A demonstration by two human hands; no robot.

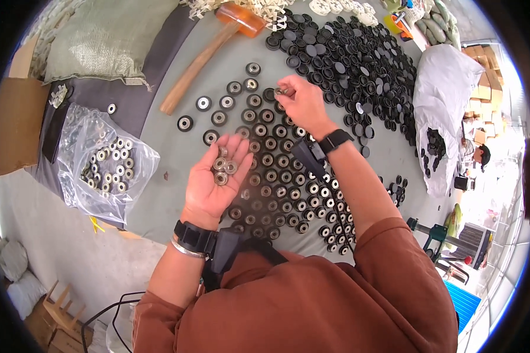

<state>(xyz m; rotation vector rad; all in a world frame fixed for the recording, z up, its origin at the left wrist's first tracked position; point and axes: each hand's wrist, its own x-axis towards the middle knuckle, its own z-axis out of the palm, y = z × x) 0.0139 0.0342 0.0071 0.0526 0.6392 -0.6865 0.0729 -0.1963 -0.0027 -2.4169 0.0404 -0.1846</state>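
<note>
My left hand (209,191) is turned palm up and cupped, its fingers stretched forward, with several small metal ball bearings (221,177) lying in it. Ahead and to the right, my right hand (303,103) pinches one ball bearing (280,92) between thumb and fingertips, just over the black round caps. Below both hands spread rows of black caps with bearings seated in them (267,159). At the far end of these rows, a black cap (269,95) beside my right fingertips is partly hidden by them.
A wooden-handled mallet (200,65) with an orange head lies far left. Loose black caps (359,65) are heaped far right, beside a white sack (447,82). A clear plastic bag (79,170) of bearings rests at the left table edge. A stuffed woven sack (100,47) stands behind it.
</note>
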